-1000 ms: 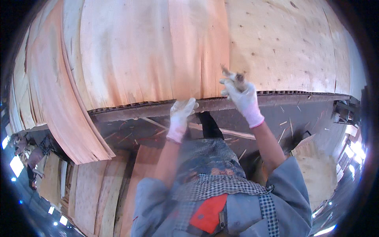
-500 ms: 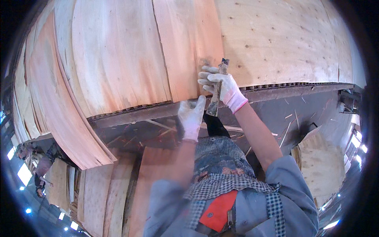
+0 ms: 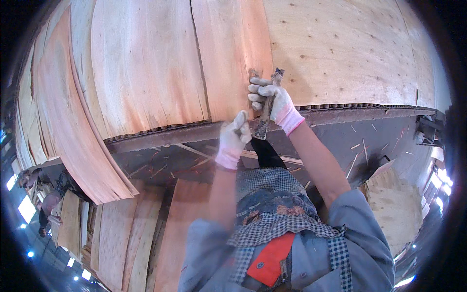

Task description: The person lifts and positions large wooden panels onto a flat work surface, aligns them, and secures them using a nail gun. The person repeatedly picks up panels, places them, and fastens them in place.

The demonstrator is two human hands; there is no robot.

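My right hand (image 3: 273, 100), in a white glove with a pink cuff, is closed round a worn, stained knife-like tool (image 3: 264, 117). One end of it sticks up past the thumb, and the flat dark end points down toward my apron. Beneath the fingers lies a reddish wood veneer sheet (image 3: 226, 63), beside a paler spotted sheet (image 3: 340, 53). My left hand (image 3: 233, 138), gloved too, is just off the front edge of the reddish sheet, its fingers curled together and slightly blurred. Whatever the left fingers pinch, if anything, is too small to make out.
A long beam (image 3: 350, 115) runs under the sheets' front edge. One loose veneer strip (image 3: 82, 126) hangs over that edge at the left. Wood scraps (image 3: 194, 152) litter the floor. More boards (image 3: 116, 233) stand lower left, near another person (image 3: 51, 204); another stack (image 3: 394, 204) is at right.
My left hand has lifted slightly up and away from the sheet edge, its fingers curling in. My right hand, still gripping the tool, has barely shifted.
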